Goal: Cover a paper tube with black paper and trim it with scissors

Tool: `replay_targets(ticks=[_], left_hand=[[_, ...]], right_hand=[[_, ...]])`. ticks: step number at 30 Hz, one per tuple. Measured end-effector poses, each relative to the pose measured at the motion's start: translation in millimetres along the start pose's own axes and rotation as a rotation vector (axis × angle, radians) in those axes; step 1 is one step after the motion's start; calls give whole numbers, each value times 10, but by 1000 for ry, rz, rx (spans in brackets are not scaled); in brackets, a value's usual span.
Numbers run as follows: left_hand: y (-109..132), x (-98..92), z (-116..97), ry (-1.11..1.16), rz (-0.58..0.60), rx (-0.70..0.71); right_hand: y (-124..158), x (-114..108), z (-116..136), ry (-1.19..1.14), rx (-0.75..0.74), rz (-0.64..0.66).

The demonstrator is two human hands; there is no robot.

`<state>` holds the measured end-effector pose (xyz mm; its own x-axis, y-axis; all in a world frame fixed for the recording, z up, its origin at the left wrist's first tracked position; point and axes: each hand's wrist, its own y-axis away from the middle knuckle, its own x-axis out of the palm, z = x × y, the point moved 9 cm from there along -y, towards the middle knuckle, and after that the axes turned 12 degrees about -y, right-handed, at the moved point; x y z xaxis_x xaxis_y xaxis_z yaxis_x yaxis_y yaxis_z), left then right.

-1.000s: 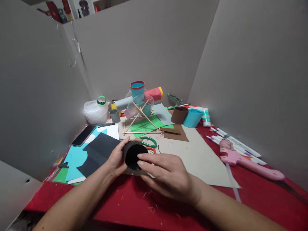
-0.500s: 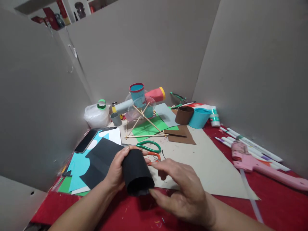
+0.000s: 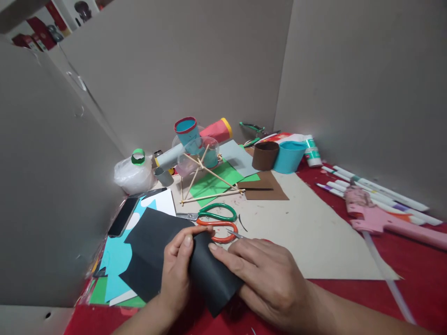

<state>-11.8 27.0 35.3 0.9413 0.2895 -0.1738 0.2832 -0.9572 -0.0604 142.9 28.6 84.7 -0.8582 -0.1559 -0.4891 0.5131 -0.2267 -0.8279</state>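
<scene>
A black paper tube [image 3: 214, 277] is held between both hands, low over the front of the work area. My left hand [image 3: 178, 265] pinches its far left rim, thumb in front. My right hand [image 3: 268, 270] grips the tube's right side, fingers lying along the outside and the lower ones partly hidden behind it. Just beyond the tube lie scissors [image 3: 216, 212] with one green and one orange handle. A second pointed metal tip [image 3: 233, 233] shows by the right hand; the rest of it is hidden. Black paper [image 3: 150, 253] spreads to the left.
A stick frame [image 3: 213, 197] and paper tubes stand at the back. A brown cup [image 3: 265, 156] and blue cup [image 3: 289, 157] sit back right. A pink glue gun [image 3: 380, 218] and several markers [image 3: 373, 186] lie right. A phone [image 3: 123, 217] lies left; grey board [image 3: 314, 232] covers the middle.
The black tube has tilted, so its open near end no longer faces me. My right hand has moved from the near rim onto the tube's side. The view has shifted slightly.
</scene>
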Motion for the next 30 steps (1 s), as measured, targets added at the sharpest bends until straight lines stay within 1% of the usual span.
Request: replay_targets(ticks=[5,14,17,22,24,27,30], left_hand=[[79,44,-45,-94,6,103],[96,27,-27,-235,-17,171],[98,37,-24,-238,1,172],[81,73,-27,-165,68,191],[70,46,-34,-155,49,205],[63,-7,-23,-178,-13,203],[75,6,28,-169,-21,177]], right_hand=[[29,30,-51,21,18,31],[27,64,-69,-3,20,32],[26,55,-93,-12,29,16],[30,11,-150,-35,41,-21],[18,-1,-171,-30,52,-25],[-7,-19,-177,-16,52,-36],[-22,-25,-191,-6,62,-47]])
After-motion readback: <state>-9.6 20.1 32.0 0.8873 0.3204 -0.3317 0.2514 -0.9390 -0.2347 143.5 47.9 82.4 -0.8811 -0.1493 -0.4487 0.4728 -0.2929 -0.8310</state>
